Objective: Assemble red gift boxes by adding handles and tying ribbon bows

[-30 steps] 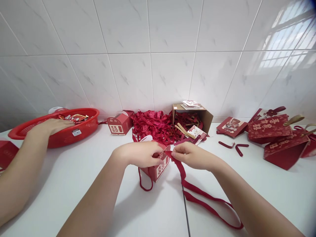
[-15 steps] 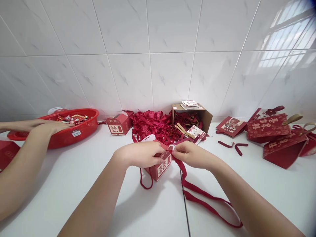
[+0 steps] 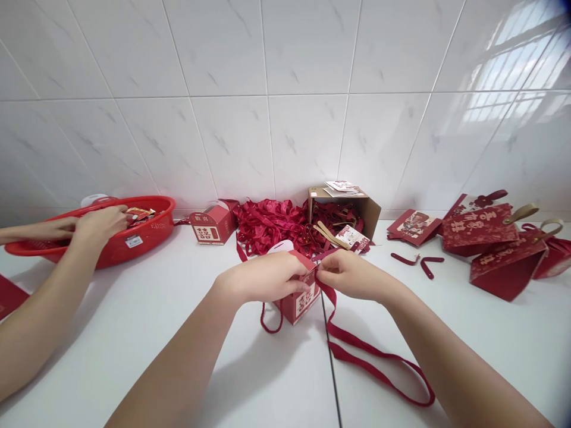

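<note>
Between my hands stands a small red gift box (image 3: 291,310) with a pale double-happiness design and a white scalloped flap. My left hand (image 3: 265,276) is closed over its top and near side, thumb pressed on the front. A twisted red cord (image 3: 272,331) loops down from the box's left side. At the box's upper right edge, my right hand (image 3: 350,273) pinches a dark red ribbon (image 3: 352,339) between thumb and fingers. The ribbon's long loop trails over the white table toward my right forearm. My fingers hide where ribbon and box meet.
Another person's hands (image 3: 100,224) reach into a red plastic basket (image 3: 154,233) of small packets at left. Behind the box lie a heap of red ribbon (image 3: 272,223), a finished-looking box (image 3: 209,229) and a cardboard carton (image 3: 371,214). Red gift bags (image 3: 504,270) and straps (image 3: 428,268) lie right.
The box and both my hands have shifted slightly right in view, with the same grips kept. The other person's hand has drawn back a little in the basket.
</note>
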`<state>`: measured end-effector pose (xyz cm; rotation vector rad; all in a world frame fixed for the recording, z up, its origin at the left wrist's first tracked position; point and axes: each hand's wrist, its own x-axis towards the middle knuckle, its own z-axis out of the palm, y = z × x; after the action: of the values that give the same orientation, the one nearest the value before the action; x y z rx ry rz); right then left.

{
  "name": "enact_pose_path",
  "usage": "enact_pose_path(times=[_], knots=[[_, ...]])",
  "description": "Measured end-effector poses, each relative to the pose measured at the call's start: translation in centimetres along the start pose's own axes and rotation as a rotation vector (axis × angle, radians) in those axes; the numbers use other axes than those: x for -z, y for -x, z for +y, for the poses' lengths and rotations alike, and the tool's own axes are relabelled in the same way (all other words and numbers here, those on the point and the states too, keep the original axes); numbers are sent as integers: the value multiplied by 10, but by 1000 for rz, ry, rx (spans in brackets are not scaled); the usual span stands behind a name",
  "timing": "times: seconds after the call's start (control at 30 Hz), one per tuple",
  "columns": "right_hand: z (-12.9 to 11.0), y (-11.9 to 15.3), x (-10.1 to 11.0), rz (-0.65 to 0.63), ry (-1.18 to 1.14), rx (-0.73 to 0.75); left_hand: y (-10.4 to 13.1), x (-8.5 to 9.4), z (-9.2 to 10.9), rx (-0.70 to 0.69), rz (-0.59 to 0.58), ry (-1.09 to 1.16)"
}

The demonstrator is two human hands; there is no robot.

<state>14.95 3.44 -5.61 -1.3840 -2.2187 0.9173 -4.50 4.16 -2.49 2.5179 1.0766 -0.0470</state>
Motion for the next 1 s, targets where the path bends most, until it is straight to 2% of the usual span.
enact_pose_path(times=[0.23, 0.6, 1.0], knots=[[0, -1, 0, -32, -13, 1, 0, 1, 1, 53, -39, 30], [-4, 9, 14, -76, 45, -62, 2, 2, 0, 98, -80, 33], [-1, 3, 5, -102, -29, 23, 3, 3, 6, 108, -61, 52]])
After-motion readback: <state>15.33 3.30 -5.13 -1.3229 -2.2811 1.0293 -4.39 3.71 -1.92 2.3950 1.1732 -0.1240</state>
